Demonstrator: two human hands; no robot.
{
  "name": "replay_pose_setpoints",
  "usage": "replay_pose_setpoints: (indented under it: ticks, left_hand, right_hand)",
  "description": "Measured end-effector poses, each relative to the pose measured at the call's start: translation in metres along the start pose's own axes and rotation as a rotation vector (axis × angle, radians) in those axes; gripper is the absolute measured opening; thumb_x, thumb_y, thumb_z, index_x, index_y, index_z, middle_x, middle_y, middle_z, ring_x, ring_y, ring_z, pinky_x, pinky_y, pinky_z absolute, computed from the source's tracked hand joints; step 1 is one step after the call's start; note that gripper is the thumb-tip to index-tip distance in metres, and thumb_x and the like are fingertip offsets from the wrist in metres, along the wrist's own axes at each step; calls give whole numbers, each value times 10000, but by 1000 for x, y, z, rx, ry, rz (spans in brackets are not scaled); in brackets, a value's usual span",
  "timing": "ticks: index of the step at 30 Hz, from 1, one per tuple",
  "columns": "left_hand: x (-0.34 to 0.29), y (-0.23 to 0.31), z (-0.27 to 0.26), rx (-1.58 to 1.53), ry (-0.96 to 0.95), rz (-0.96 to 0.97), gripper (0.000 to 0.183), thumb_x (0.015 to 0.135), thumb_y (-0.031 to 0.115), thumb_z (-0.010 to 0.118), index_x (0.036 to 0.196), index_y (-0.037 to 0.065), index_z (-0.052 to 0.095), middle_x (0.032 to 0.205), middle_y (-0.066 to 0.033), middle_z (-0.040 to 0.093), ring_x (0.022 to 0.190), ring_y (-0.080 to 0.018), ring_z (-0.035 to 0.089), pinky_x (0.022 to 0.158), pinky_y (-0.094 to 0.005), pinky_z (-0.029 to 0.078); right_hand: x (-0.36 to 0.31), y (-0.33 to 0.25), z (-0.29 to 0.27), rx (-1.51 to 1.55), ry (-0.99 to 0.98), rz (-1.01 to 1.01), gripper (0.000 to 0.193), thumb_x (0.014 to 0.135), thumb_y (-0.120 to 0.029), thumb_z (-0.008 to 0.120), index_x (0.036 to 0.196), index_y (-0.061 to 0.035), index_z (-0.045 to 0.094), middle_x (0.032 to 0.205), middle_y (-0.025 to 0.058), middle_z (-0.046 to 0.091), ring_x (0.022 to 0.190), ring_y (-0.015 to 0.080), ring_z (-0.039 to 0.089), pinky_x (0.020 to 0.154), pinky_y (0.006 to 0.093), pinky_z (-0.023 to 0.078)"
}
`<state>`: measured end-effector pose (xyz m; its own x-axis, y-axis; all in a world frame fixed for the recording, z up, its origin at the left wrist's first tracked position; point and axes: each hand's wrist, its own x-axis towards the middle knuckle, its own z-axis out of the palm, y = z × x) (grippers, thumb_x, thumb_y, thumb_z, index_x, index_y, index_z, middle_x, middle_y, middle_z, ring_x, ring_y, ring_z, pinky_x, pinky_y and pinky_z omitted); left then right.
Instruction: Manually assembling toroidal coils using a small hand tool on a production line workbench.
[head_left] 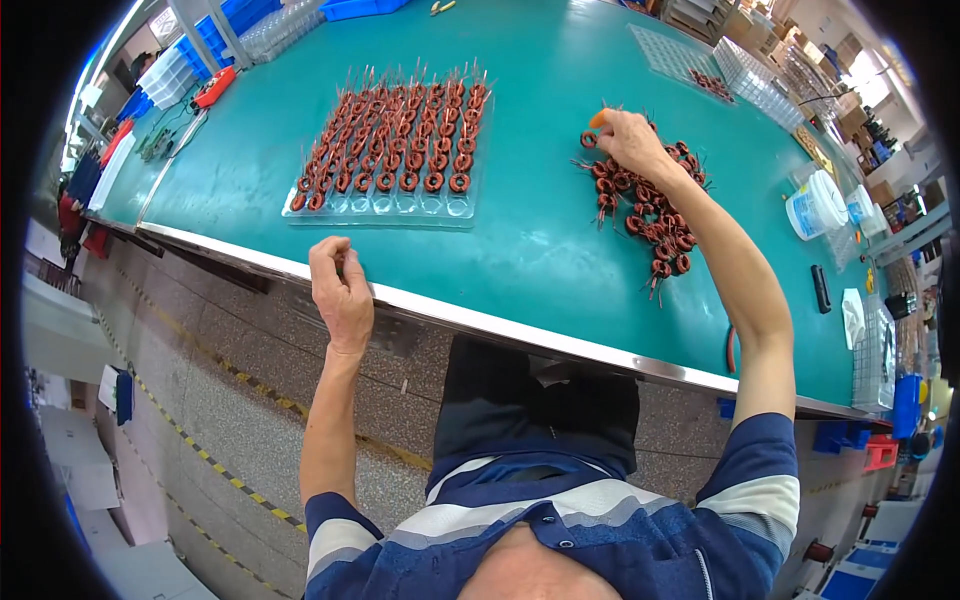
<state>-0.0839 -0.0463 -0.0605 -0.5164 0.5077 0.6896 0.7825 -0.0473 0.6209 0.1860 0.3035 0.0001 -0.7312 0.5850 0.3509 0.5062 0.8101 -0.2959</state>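
My right hand (pixel 632 142) is over the far side of a loose pile of copper-red toroidal coils (pixel 655 215). An orange cover (pixel 599 119) sits on one of its fingers. A single ring-shaped coil (pixel 588 140) shows right at these bent, closed fingertips. To the left, a clear plastic tray (pixel 385 212) carries rows of similar coils with their wire leads pointing up; several cups in its nearest row hold none. My left hand (pixel 343 290) is at the table's front edge, just below the tray, with its fingers curled together. Whatever is between them is hidden.
The green table (pixel 540 265) has a pale metal front edge. At the right stand a white tub (pixel 818 205), a black marker-like object (pixel 821 289) and a wire basket (pixel 875 355). Another clear tray (pixel 680 62) with some coils lies far right. Blue bins (pixel 245 15) stand far left.
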Motion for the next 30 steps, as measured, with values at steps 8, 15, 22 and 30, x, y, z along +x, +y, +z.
replay_pose_setpoints:
  ticks: [8,15,22,30]
  left_hand:
    - [31,100,68,-796,-464,-476,302,997,212,463,1187,-20,431,910,-102,592,710,-133,586,688,-263,486]
    - [24,133,126,-1096,-837,-548,355,1018,345,406,1083,11,508,834,-86,570,635,-128,561,589,-252,469]
    - [16,147,132,-1061,-787,-682,380,996,413,441,930,52,542,685,-33,546,505,-120,519,457,-233,433]
    - [12,148,126,-1251,-830,-631,295,995,291,488,1081,25,582,761,-43,582,619,-111,554,576,-234,475]
  right_hand:
    - [-48,-85,-56,289,224,-156,140,896,-103,593,970,-23,680,922,97,709,855,224,668,768,331,525]
    - [-112,-135,-38,701,44,147,292,884,-153,658,1119,9,594,914,115,681,887,184,661,792,319,507]
    - [-120,-134,-31,821,134,155,206,899,-153,625,982,33,657,734,86,676,700,119,656,642,266,519]
    - [-122,-126,-27,375,376,2,204,887,-209,648,949,-19,689,837,107,630,750,240,627,638,315,489]
